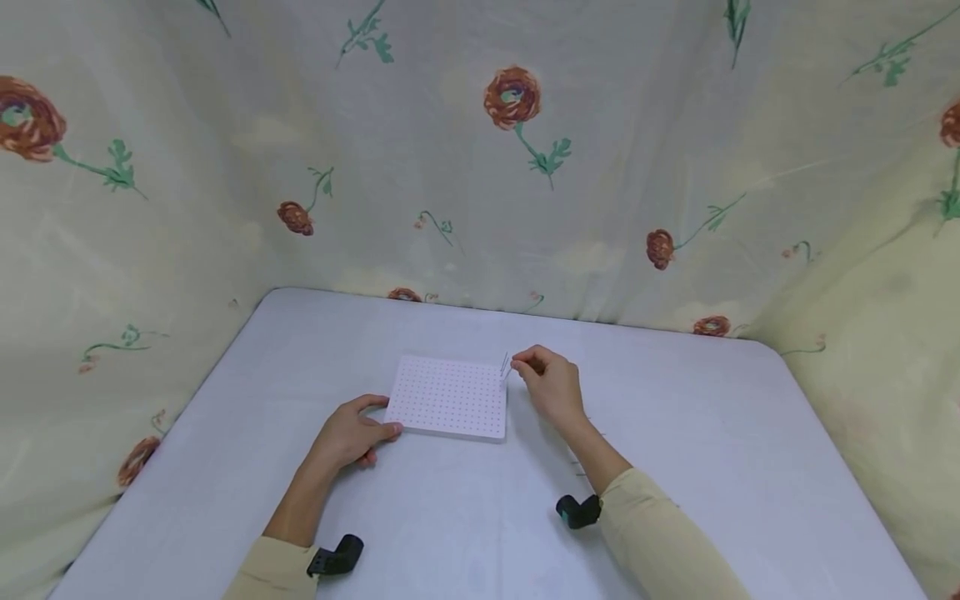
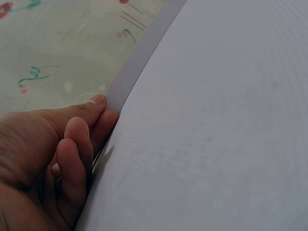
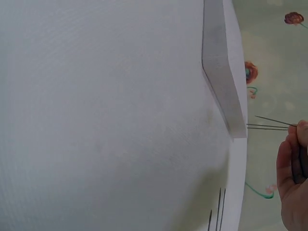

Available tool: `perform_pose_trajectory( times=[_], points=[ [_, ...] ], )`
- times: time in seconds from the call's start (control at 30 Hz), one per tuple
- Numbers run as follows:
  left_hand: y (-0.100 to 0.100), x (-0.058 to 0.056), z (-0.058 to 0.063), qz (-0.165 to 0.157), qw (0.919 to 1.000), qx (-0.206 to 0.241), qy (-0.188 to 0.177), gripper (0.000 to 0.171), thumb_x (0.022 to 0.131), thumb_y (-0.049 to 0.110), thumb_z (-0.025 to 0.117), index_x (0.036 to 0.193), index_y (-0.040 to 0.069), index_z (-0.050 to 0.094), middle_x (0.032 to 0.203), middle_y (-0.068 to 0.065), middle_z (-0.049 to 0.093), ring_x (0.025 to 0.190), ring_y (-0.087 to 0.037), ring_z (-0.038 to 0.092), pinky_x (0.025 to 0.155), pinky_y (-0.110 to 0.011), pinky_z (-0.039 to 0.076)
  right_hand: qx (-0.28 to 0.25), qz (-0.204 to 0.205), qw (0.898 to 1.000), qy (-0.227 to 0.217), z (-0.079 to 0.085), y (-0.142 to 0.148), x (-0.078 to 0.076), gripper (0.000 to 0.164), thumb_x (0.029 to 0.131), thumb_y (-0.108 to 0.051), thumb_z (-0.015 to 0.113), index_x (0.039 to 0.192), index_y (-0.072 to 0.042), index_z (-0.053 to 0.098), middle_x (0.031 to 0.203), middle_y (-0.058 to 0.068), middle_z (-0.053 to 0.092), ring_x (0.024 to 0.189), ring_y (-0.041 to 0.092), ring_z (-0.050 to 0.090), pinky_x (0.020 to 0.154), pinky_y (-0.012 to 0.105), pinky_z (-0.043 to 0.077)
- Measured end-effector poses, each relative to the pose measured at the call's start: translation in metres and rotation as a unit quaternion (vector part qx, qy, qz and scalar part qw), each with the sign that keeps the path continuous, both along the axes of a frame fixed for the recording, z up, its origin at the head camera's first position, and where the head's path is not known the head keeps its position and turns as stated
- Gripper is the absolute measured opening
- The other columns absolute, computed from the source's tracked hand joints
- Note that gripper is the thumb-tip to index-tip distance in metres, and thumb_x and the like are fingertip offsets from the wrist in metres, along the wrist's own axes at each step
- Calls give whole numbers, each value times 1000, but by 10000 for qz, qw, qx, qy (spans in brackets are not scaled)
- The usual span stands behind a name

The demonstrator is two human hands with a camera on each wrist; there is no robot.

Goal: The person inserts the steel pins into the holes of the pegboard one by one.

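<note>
A white pegboard (image 1: 447, 398) dotted with rows of small holes lies on the table. My left hand (image 1: 352, 435) grips its near-left corner, the thumb at the front edge and a finger along the left side. In the left wrist view the fingertips touch the end of the board's side wall (image 2: 139, 57). Over the far-right corner, my right hand (image 1: 552, 387) pinches a thin metal pin (image 3: 272, 120) between thumb and fingertips. Two similar thin pins (image 3: 264, 126) stand upright at that corner, right beside the held one.
More thin pins (image 3: 219, 207) lie on the white table (image 1: 675, 417) to the right of the board, partly under my right forearm. A flower-printed curtain (image 1: 465, 167) surrounds the back and sides of the table.
</note>
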State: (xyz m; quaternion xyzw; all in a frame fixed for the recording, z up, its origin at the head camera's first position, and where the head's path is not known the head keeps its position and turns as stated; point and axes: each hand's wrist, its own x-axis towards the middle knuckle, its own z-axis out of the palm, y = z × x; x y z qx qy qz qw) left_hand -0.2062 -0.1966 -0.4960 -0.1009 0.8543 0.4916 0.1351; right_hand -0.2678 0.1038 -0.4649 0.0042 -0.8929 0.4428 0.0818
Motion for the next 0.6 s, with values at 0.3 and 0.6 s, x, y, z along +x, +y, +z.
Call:
perform_pose_trajectory(
  times=[0.3, 0.6],
  points=[
    [1, 1, -1, 2, 10000, 23, -15, 65, 89, 21, 79, 146, 7, 51, 77, -2, 75, 40, -10, 50, 43, -22, 41, 17, -180, 9998, -55, -13, -2, -3, 7, 97, -16, 72, 99, -12, 77, 90, 6, 75, 80, 17, 61, 65, 21, 46],
    [-1, -1, 0, -5, 10000, 15, -3, 65, 90, 22, 79, 147, 7, 51, 77, -2, 75, 41, -11, 50, 43, -22, 41, 89, -236, 9996, 117, -10, -7, -4, 8, 97, -18, 71, 98, -12, 78, 90, 6, 77, 81, 19, 65, 69, 24, 47]
  ],
)
